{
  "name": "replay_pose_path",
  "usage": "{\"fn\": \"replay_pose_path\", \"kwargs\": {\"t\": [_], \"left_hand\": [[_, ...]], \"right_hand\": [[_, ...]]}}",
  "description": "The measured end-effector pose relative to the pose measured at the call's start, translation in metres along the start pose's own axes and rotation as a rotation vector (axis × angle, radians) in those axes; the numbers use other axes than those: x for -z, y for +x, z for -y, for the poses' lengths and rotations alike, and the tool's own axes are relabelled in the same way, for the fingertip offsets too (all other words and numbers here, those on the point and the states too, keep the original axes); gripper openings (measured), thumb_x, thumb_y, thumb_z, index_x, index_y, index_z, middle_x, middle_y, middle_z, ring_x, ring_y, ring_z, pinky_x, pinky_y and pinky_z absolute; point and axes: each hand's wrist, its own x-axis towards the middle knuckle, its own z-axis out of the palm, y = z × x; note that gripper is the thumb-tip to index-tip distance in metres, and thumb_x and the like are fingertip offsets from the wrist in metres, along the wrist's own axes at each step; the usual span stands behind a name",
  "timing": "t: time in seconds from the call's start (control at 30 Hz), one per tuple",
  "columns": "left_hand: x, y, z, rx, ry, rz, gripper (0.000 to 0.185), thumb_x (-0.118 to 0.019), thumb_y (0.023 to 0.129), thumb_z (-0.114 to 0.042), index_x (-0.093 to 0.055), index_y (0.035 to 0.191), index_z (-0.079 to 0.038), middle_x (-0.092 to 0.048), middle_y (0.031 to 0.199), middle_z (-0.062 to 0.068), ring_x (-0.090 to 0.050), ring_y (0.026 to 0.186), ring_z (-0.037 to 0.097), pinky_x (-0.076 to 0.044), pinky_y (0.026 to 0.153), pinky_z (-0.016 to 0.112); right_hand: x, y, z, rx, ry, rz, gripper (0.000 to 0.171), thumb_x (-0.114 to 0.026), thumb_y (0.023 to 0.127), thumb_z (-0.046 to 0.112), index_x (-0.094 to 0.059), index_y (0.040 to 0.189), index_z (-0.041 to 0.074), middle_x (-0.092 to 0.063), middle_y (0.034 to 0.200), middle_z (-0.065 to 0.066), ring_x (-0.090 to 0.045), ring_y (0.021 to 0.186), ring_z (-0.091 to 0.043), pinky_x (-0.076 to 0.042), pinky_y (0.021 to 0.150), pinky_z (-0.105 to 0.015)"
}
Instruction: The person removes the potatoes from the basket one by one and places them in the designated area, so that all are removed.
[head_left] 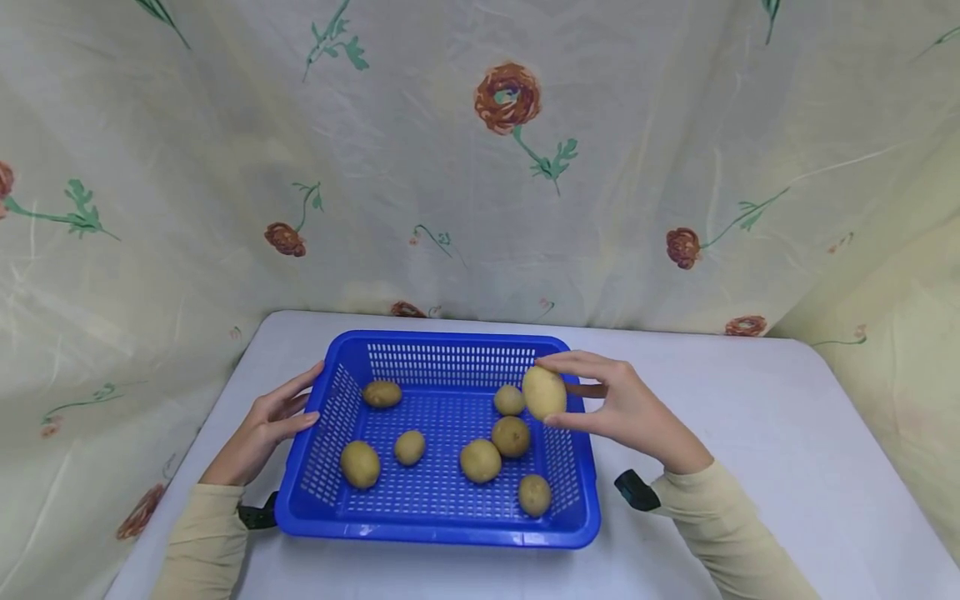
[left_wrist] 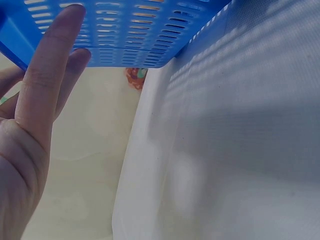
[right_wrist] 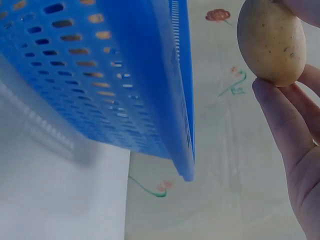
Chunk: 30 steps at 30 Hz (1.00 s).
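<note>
Basket: blue, slotted plastic, on white table; landmark for all entries below.
Held potato: raised over basket's right rim, near far right corner.
Right hand: pinching held potato end to end, thumb below, fingers on top; other fingers loosely spread.
Left hand: fingers straight, laid flat against basket's left outer wall; nothing grasped.
Loose potatoes: seven on basket floor, e.g. far left one and near right one.
Handling, judged: firm, fairly dense, smooth-skinned, likely not fragile; rounded, so apt to roll.
Best hold, judged: across the long axis or around the middle.
Backdrop: flowered cloth behind basket.
</note>
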Motion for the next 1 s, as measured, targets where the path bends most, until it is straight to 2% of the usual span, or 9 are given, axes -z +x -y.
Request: {"fn": "replay_pose_path", "kwargs": {"t": [0.23,0.43,0.6,0.67,0.87,1.0], "left_hand": [[0.0,-0.001,0.001,-0.001,0.003,0.001,0.069,-0.057,0.104,-0.022,-0.026,0.165,-0.017,-0.029,0.169,0.019,-0.035,0.15,0.053,-0.034,0.112,0.077],[0.0,0.0,0.001,0.002,0.001,-0.001,0.069,-0.057,0.104,-0.022,-0.027,0.165,-0.017,-0.028,0.17,0.019,-0.033,0.15,0.054,-0.032,0.112,0.078],[0.0,0.0,0.0,0.005,0.001,0.001,0.069,-0.056,0.104,-0.023,-0.026,0.165,-0.017,-0.026,0.171,0.018,-0.032,0.151,0.054,-0.031,0.113,0.077],[0.0,0.0,-0.001,0.003,0.001,0.004,0.069,-0.056,0.104,-0.022,-0.026,0.165,-0.017,-0.027,0.17,0.019,-0.034,0.15,0.054,-0.033,0.113,0.076],[0.0,0.0,-0.002,-0.002,-0.006,0.005,0.069,-0.056,0.104,-0.022,-0.025,0.165,-0.016,-0.027,0.17,0.019,-0.035,0.15,0.053,-0.036,0.112,0.075],[0.0,0.0,-0.001,0.003,-0.008,0.008,0.069,-0.056,0.104,-0.022,-0.025,0.165,-0.016,-0.027,0.17,0.019,-0.033,0.151,0.054,-0.034,0.113,0.076]], "right_hand": [[0.006,-0.008,-0.006,-0.017,0.014,-0.044,0.062,-0.088,0.082,0.016,-0.065,0.14,0.011,-0.062,0.144,-0.011,-0.061,0.132,-0.035,-0.059,0.097,-0.04],[0.013,-0.016,-0.01,-0.073,0.006,-0.07,0.063,-0.088,0.083,0.018,-0.063,0.141,0.012,-0.061,0.147,-0.01,-0.06,0.134,-0.034,-0.058,0.099,-0.041],[0.021,-0.024,-0.019,-0.104,-0.006,-0.099,0.063,-0.088,0.083,0.018,-0.064,0.14,0.013,-0.061,0.146,-0.009,-0.06,0.133,-0.03,-0.059,0.098,-0.037],[0.024,-0.028,-0.023,-0.119,-0.015,-0.108,0.062,-0.088,0.083,0.019,-0.064,0.14,0.012,-0.061,0.146,-0.009,-0.06,0.132,-0.025,-0.059,0.098,-0.037],[0.031,-0.037,-0.034,-0.146,-0.028,-0.125,0.061,-0.087,0.084,0.018,-0.064,0.14,0.013,-0.061,0.147,-0.01,-0.053,0.125,0.012,-0.058,0.097,-0.039],[0.033,-0.041,-0.041,-0.162,-0.014,-0.13,0.06,-0.087,0.084,0.018,-0.065,0.139,0.013,-0.061,0.147,-0.011,-0.051,0.123,0.017,-0.058,0.098,-0.039]]}}
